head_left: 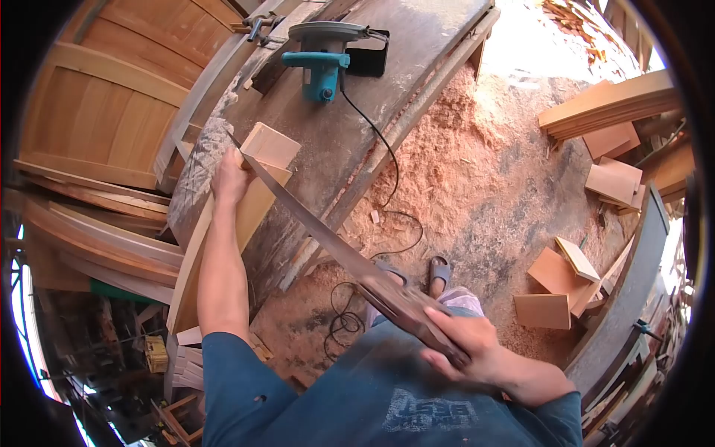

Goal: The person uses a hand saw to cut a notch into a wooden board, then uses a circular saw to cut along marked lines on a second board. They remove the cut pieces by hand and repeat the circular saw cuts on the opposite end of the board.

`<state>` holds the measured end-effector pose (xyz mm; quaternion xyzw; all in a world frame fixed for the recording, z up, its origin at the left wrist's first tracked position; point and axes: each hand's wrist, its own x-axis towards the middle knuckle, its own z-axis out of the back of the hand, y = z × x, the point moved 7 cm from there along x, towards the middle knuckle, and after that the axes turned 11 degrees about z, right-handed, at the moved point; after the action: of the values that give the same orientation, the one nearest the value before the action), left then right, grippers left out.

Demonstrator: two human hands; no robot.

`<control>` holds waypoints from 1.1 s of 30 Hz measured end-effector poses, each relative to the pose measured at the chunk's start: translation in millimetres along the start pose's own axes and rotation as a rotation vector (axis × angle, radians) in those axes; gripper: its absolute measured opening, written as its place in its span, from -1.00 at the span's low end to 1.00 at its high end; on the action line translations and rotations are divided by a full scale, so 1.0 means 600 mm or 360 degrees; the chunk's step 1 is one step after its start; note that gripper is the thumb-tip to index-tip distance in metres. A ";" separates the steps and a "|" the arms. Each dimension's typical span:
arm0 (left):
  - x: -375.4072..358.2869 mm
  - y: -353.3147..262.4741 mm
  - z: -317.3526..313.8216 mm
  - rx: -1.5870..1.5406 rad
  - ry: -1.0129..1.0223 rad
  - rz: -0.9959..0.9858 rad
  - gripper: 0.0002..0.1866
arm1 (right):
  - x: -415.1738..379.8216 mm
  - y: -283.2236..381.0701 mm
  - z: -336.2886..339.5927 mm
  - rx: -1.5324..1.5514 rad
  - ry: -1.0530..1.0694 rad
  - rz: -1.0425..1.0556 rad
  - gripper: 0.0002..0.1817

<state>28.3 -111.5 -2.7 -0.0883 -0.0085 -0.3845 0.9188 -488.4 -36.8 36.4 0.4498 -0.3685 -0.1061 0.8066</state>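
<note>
Handsaw (348, 259) in right hand (471, 346), seemingly touching one block (272, 144).

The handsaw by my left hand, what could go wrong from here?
The left hand is right beside the blade of the handsaw, so a slip or jump could cut the fingers. The power tool's cord hangs off the bench and lies near the feet, so a step could snag it. Open sandals would probably protect little if something dropped.
</note>
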 end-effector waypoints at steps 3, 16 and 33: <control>-0.021 0.014 -0.005 0.0041 -0.0119 -0.0037 -0.32 | 0.162 -0.112 -0.117 0.0138 -0.0123 -0.0095 -0.41; -0.019 -0.009 0.011 -0.0020 -0.0013 0.0061 -0.35 | -0.021 -0.013 0.036 0.0165 0.0073 -0.0125 -0.29; -0.014 -0.004 0.002 -0.0015 -0.0051 -0.0002 -0.34 | 0.165 -0.141 -0.108 0.0270 -0.0199 -0.0205 -0.49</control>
<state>20.4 -107.0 -1.7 -0.0987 -0.0214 -0.3836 0.9179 -360.0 -93.2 -3.4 0.5318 -0.3960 -0.1541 0.7326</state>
